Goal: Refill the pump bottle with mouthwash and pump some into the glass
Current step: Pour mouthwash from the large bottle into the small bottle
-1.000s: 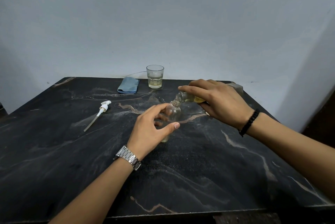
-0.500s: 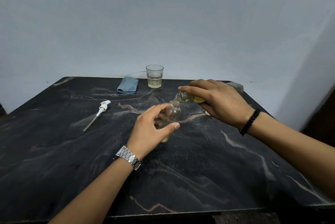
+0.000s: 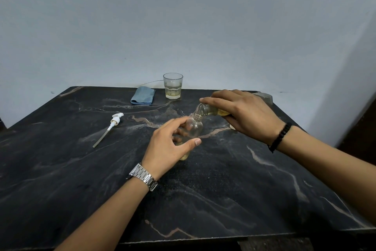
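Note:
A small clear pump bottle [image 3: 195, 128] stands upright mid-table with its top off, and my left hand [image 3: 169, 145] is wrapped around its body. A little yellowish liquid shows at its base. My right hand [image 3: 243, 114] holds a clear mouthwash bottle [image 3: 205, 110] tipped sideways, its mouth resting against the pump bottle's open neck. Yellow liquid sits inside the tipped bottle. The white pump head with its long tube [image 3: 110, 126] lies flat on the table to the left. A glass [image 3: 173, 86] with a little yellowish liquid stands at the back edge.
A folded blue cloth [image 3: 143, 95] lies left of the glass, and a thin wire runs behind it. The dark marble table [image 3: 223, 189] is backed by a pale wall. A small pale cap-like thing [image 3: 233, 127] peeks out under my right hand.
Almost nothing has moved. Both hands keep the same hold, and the tipped bottle stays at the pump bottle's neck.

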